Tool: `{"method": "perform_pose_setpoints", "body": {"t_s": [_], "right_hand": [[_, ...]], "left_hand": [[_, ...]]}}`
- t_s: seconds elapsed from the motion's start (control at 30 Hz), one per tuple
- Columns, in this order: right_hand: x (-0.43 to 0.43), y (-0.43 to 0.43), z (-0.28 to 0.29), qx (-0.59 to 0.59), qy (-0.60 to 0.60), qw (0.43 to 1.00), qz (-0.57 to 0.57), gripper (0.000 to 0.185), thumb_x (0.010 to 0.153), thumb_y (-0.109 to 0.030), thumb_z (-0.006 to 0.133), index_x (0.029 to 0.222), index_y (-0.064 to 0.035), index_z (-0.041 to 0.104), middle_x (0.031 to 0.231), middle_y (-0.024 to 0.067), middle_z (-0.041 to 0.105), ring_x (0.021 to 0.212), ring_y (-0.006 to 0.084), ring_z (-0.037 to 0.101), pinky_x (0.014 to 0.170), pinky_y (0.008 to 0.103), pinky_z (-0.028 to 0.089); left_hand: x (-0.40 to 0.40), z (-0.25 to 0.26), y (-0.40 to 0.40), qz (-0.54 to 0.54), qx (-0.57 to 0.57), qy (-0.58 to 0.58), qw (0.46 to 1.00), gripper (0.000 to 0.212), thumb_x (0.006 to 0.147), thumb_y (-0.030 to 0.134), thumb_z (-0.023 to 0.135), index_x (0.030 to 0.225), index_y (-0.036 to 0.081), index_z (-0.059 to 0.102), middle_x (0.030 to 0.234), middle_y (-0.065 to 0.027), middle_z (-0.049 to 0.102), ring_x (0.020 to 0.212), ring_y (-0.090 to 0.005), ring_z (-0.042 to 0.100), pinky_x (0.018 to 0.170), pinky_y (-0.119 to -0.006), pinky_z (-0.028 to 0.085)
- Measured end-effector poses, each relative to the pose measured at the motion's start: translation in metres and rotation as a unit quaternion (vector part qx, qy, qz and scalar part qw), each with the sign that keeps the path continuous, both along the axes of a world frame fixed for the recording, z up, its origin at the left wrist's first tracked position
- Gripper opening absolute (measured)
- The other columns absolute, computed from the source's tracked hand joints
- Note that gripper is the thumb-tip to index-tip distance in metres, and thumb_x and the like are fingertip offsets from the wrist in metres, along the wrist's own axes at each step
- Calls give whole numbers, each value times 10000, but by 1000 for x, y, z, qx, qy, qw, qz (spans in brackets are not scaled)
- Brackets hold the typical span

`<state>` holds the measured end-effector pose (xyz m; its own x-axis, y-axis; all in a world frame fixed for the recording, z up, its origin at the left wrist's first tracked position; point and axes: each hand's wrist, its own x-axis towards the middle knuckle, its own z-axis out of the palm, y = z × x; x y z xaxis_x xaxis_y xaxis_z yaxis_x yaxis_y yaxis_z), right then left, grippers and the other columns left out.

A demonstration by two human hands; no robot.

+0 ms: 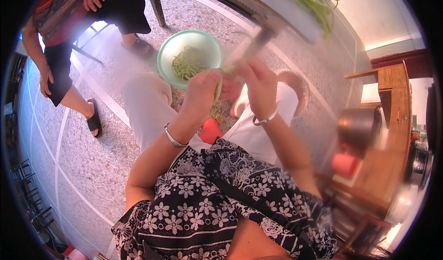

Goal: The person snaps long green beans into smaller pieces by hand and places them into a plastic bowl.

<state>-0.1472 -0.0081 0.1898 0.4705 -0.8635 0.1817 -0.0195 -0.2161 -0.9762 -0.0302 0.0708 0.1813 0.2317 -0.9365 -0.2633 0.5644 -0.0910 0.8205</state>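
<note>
In front of my torso, my left hand (201, 92) pinches a thin green vegetable stem (219, 88), part of which hangs below its fingers. My right hand (256, 81) is close by on the right with its fingers pinched at the same greens; blur hides the exact grip. Just beyond my left hand stands a pale green plastic basin (161, 57). Short cut green pieces (187, 64) lie heaped inside it. A bunch of long green stems (313, 5) rests on the tabletop (283, 7) at the upper right, some hanging over its edge.
Another person (65, 24) sits at the upper left, a hand on each thigh. Green scraps (218, 113) lie on the speckled floor between my legs, near a red object (210, 131). A wooden bench (387, 156) and a metal pot (358, 125) stand at right.
</note>
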Motion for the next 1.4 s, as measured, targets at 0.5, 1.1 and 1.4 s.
{"method": "perform_pose_setpoints", "body": {"t_s": [0.5, 1.1, 1.4], "right_hand": [[-8, -13, 9, 162, -13, 979, 124, 193, 836, -187, 580, 900, -9, 622, 794, 19, 621, 713, 56, 533, 613, 205, 434], [-18, -5, -4, -343, 136, 929, -30, 94, 743, -13, 570, 826, -38, 536, 718, 112, 504, 619, 284, 513, 520, 345, 428], [-66, -59, -67, -140, 235, 960, -60, 268, 863, -230, 501, 720, -7, 540, 586, 76, 536, 502, 162, 488, 482, 312, 382]], "left_hand": [[13, 3, -5, -125, 9, -3, 992, 172, 878, 213, 513, 851, 43, 528, 643, 14, 466, 467, -32, 356, 401, -155, 249], [18, -6, 2, -154, 44, -46, 986, 167, 873, 207, 519, 809, 52, 519, 603, 27, 450, 452, -19, 344, 399, -158, 233], [23, 1, 9, -242, 17, -51, 969, 157, 874, 188, 518, 871, 31, 530, 650, 28, 462, 479, -5, 332, 413, -142, 238]]}}
